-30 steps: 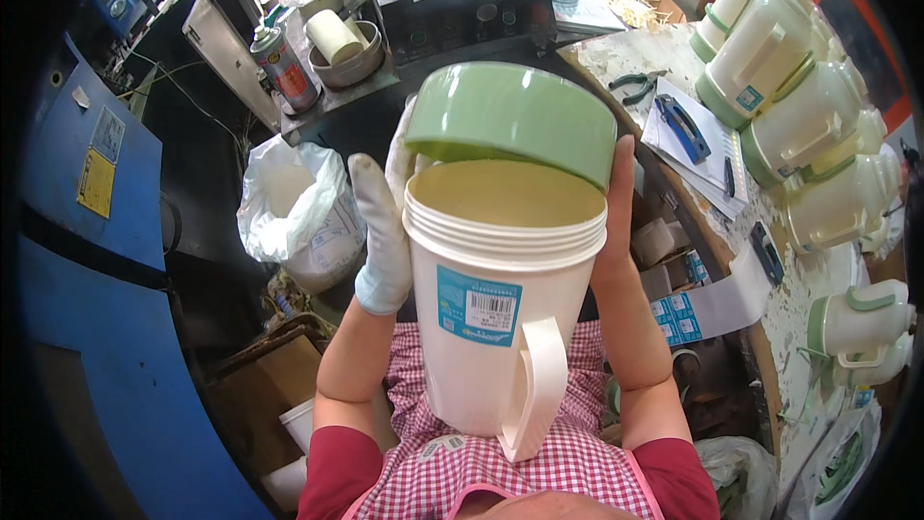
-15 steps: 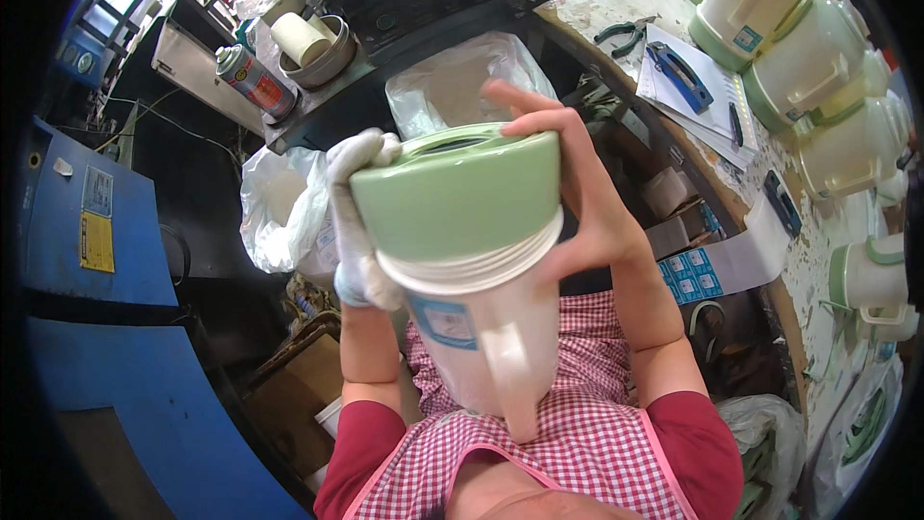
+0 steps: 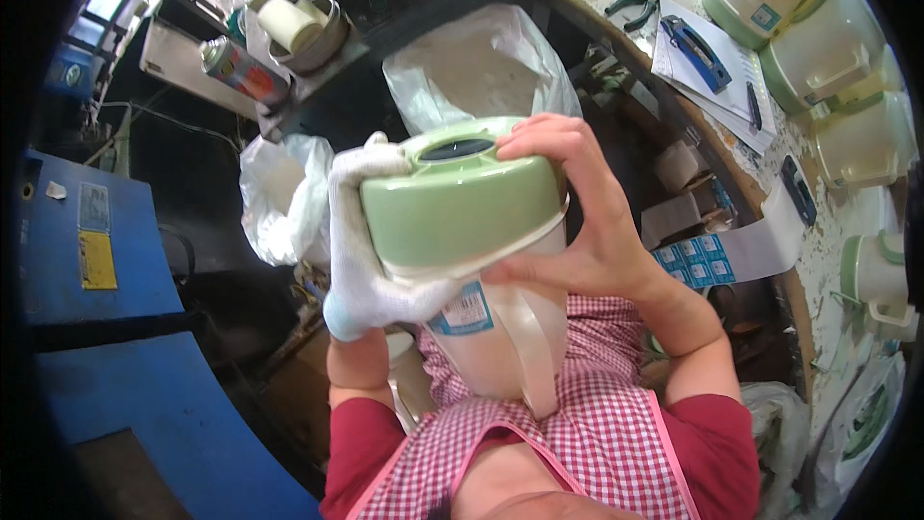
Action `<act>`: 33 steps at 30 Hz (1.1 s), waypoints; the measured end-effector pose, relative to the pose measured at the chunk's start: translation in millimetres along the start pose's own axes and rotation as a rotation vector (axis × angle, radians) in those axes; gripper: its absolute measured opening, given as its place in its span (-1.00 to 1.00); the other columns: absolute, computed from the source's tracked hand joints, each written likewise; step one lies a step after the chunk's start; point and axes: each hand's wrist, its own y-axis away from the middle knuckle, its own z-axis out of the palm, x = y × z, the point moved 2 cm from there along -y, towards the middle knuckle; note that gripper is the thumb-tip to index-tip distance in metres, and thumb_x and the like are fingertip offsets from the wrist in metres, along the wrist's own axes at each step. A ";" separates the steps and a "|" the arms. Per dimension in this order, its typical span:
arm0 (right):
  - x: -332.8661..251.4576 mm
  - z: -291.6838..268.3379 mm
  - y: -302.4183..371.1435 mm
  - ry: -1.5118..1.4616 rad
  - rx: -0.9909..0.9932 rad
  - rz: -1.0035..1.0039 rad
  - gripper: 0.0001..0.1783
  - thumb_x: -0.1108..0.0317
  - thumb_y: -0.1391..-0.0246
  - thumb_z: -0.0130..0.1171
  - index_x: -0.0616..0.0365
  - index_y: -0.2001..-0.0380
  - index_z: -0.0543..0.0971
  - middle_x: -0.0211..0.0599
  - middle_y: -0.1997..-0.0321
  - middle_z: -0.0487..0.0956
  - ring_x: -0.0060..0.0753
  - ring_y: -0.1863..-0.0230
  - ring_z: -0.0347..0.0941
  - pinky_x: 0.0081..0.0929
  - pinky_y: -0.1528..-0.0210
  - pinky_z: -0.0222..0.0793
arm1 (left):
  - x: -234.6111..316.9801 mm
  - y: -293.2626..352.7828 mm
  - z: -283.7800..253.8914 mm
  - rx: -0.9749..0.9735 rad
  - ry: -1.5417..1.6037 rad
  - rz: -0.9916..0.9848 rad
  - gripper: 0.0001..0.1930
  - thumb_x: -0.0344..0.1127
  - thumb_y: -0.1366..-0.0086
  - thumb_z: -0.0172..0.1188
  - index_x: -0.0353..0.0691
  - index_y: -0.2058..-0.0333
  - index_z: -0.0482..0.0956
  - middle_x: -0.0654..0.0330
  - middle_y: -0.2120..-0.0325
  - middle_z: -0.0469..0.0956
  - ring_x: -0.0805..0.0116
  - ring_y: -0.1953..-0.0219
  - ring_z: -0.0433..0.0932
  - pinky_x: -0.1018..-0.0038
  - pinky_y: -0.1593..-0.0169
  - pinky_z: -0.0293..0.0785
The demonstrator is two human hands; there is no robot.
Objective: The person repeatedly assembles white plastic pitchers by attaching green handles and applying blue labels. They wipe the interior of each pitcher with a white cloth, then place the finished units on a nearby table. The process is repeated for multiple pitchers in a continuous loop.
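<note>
Before my chest I hold a white plastic jug (image 3: pixel 496 345) with a pale green end piece (image 3: pixel 462 217) uppermost. A dark oval opening (image 3: pixel 456 150) shows in the green top. The jug's handle (image 3: pixel 529 347) points down toward my apron, and a blue-and-white label is on its side. My left hand (image 3: pixel 361 241), in a white glove, grips the green piece from the left, its thumb across the jug below the rim. My bare right hand (image 3: pixel 587 217) grips from the right, fingers on the green top and thumb under its edge.
Several similar jugs (image 3: pixel 828 48) line the worn bench at right, near pliers (image 3: pixel 635 10), a blue-handled cutter (image 3: pixel 695 53) and a label strip (image 3: pixel 736 255). Plastic-lined bins (image 3: pixel 481 67) stand beyond the jug. A spray can (image 3: pixel 243 72) and blue cabinets (image 3: pixel 96 241) are at left.
The green piece sits lower on the jug, covering the white ridged collar that showed before. My left thumb has come round the front, and the top has tipped toward me.
</note>
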 end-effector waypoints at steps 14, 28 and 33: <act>49.7 6.2 -4.6 -0.467 -0.015 0.354 -0.31 0.12 0.07 0.61 0.15 -0.06 0.51 -0.30 0.07 0.54 -0.43 0.00 0.49 -0.45 -0.09 0.43 | -38.9 -24.1 4.6 0.166 0.108 0.086 -0.67 -0.15 -0.56 -0.12 -0.28 0.07 0.51 0.19 0.21 0.55 0.44 0.14 0.54 0.49 0.01 0.47; 57.3 -13.9 0.3 -0.247 -0.076 0.300 -0.22 -0.03 -0.06 0.51 0.13 -0.22 0.47 -0.21 -0.10 0.56 -0.34 -0.16 0.48 -0.35 -0.23 0.41 | -39.5 -25.4 12.4 -0.071 0.225 -0.116 -0.36 0.02 -0.31 0.34 -0.21 -0.23 0.41 0.10 -0.05 0.51 0.33 -0.15 0.46 0.35 -0.26 0.41; 32.9 -15.7 6.1 0.041 -0.180 0.226 -0.25 0.19 -0.04 0.52 0.13 -0.26 0.43 -0.29 -0.10 0.57 -0.44 -0.17 0.50 -0.38 -0.24 0.42 | -18.0 -12.7 14.9 -0.139 0.146 -0.208 -0.17 -0.19 -0.08 0.59 -0.27 -0.24 0.32 0.10 -0.02 0.51 0.32 -0.11 0.53 0.42 -0.20 0.50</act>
